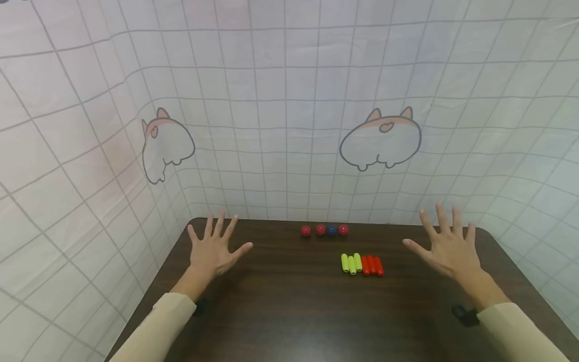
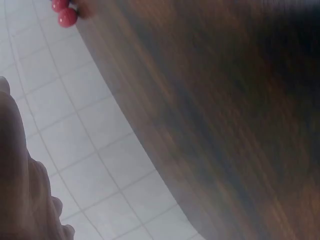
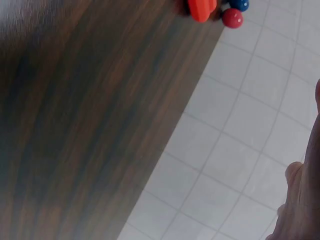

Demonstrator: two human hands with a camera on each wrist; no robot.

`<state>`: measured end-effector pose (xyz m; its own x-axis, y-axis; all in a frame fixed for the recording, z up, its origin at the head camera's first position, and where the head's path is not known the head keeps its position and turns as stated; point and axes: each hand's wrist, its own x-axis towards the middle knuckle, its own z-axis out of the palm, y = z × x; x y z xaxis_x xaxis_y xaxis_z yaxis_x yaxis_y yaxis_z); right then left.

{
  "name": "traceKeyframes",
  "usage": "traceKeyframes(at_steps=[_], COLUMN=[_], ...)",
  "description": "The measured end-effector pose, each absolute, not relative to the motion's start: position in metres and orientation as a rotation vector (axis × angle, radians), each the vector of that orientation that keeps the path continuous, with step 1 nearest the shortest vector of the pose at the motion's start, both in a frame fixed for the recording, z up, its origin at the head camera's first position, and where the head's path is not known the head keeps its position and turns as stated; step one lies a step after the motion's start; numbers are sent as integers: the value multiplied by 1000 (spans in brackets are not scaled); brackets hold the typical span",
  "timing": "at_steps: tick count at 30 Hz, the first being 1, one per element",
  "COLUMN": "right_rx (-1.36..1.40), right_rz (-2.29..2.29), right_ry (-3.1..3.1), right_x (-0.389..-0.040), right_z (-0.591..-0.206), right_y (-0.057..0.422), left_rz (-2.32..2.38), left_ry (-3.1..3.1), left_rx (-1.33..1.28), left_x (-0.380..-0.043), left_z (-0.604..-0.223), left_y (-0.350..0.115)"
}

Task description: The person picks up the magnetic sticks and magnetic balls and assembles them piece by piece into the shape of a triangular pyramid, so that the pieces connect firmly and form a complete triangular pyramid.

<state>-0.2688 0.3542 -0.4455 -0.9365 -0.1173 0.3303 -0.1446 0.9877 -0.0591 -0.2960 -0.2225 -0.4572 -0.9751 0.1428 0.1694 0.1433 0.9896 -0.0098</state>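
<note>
My left hand [image 1: 211,254] is held out over the left part of the dark table, fingers spread and nothing in it. On the right side my right hand [image 1: 452,251] is spread in the same way, also holding nothing. Between them, nearer the right hand, lie several short yellow-green tubes [image 1: 352,264] and red tubes [image 1: 372,266] side by side in a row. Along the table's far edge sit red balls [image 1: 305,231] and one blue ball [image 1: 331,230]. In the right wrist view, a red tube [image 3: 200,9] and a red ball [image 3: 232,18] show at the top.
The dark wood table [image 1: 280,311] has rounded far corners. A white cloth with a grey grid [image 1: 289,120] and printed cartoon animals [image 1: 381,142] hangs behind it and along both sides. Dark straps [image 1: 465,315] show by the wrists.
</note>
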Motion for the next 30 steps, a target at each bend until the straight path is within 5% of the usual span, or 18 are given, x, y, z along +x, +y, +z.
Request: traceKeyframes(at_steps=[19,30], right_rx=[143,76], right_rz=[365,661], right_ry=[-2870,-2902], right_x=[-225,-229], right_z=[-478,-493], right_y=[314,297], left_rz=[-199,-588], left_ry=[-3023,-3070], left_rx=[-227,-217], left_x=[-254,-249], left_z=[-493,-507], left_y=[-184,-151])
